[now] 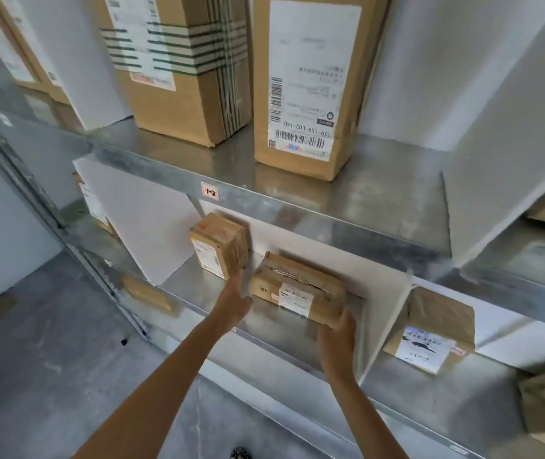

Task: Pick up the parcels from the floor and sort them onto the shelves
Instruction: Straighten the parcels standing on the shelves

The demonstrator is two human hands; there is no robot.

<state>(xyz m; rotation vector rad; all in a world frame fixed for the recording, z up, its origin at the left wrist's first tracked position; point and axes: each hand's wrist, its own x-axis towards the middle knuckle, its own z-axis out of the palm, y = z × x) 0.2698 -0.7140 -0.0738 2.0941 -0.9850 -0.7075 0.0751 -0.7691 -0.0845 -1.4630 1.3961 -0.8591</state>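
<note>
A small brown cardboard parcel (297, 288) with a white label lies on the lower metal shelf (204, 294). My right hand (339, 339) grips its near right corner. My left hand (233, 301) is at its left end with the fingers stretched out flat, between this parcel and a smaller upright parcel (219, 245) that stands to the left on the same shelf. The compartment is bounded by a white divider (138, 220) on the left and another white divider (385, 321) on the right.
Two tall cardboard boxes (181, 67) (310, 84) stand on the upper shelf (373, 193), which carries a tag reading 1-2. A labelled parcel (433, 332) sits in the compartment to the right. Grey concrete floor (49, 376) lies to the left.
</note>
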